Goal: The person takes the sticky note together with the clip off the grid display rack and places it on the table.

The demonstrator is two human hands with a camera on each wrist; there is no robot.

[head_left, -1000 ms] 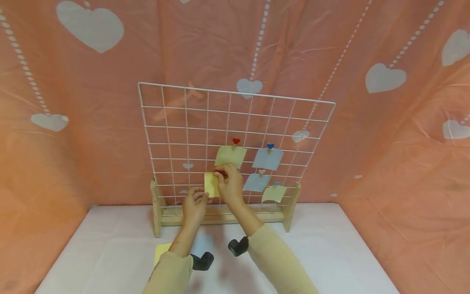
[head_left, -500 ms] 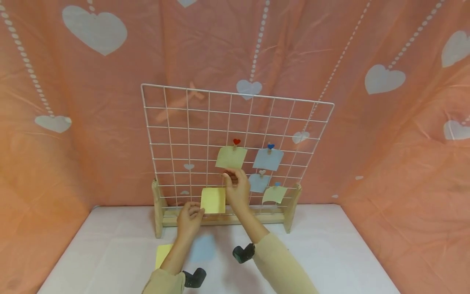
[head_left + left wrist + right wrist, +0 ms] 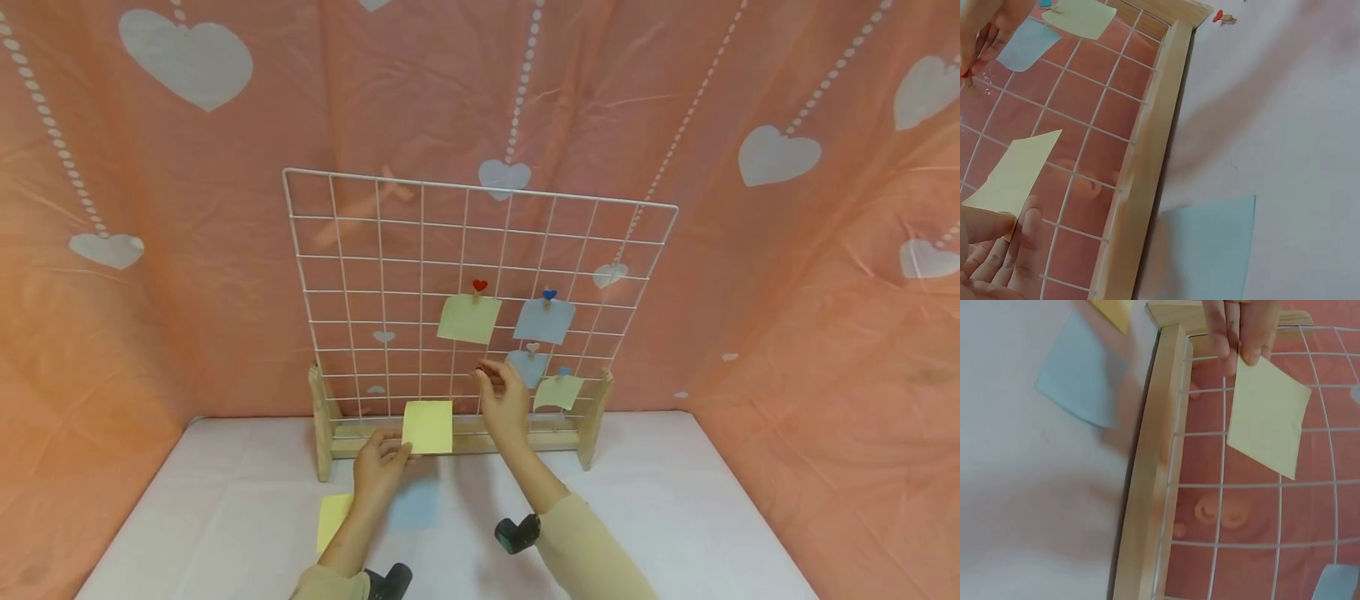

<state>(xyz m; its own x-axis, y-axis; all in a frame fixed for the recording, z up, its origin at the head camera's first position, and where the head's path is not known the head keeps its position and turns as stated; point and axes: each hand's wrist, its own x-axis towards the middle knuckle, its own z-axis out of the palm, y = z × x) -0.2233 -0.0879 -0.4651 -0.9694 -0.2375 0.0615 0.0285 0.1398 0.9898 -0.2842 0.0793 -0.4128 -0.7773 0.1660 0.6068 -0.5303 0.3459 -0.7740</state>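
Close to the white wire grid (image 3: 375,178), the left hand (image 3: 378,468) pinches a yellow note (image 3: 427,427) in its fingers, the right hand (image 3: 504,408) a small clip (image 3: 480,369).

Seven notes in sight. Clipped to wire grid (image 3: 1220,485), four: upper green note (image 3: 469,319), lower green note (image 3: 558,392), upper blue note (image 3: 544,322), lower blue note (image 3: 529,369). In left fingers (image 3: 1029,244), one: yellow note (image 3: 427,427). On counter (image 3: 675,517), two: loose yellow note (image 3: 332,518), loose blue note (image 3: 414,505). Five clear clips: red heart clip (image 3: 480,285), dark-blue heart clip (image 3: 550,294), white heart clip (image 3: 533,347), light-blue clip (image 3: 565,371), loose red clip (image 3: 1225,19) on counter. In right fingers (image 3: 501,371), one small item (image 3: 967,81), mostly hidden. Grid: one. Wooden side posts (image 3: 321,425): two. Black wrist devices (image 3: 517,533): two. Sleeves (image 3: 592,550): two.
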